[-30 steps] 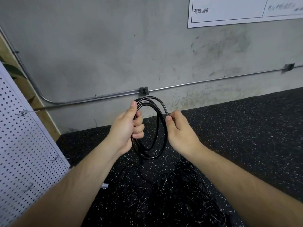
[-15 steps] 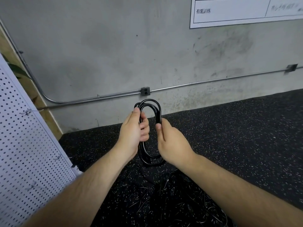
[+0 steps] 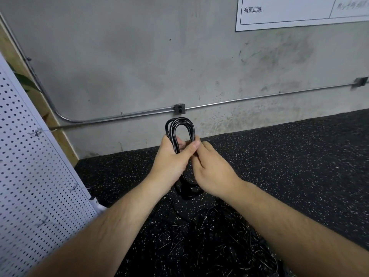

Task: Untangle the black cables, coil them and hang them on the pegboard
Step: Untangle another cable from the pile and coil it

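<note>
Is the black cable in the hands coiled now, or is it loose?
Coiled. The black cable forms several stacked loops, pinched together at the middle by the left hand and right hand.

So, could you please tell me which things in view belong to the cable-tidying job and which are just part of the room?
Part of the job:
- coiled black cable, held in both hands, left hand and right hand
- tangled cables on the floor
- pegboard

Just there:
- wall outlet
- metal conduit
- wall poster
</note>
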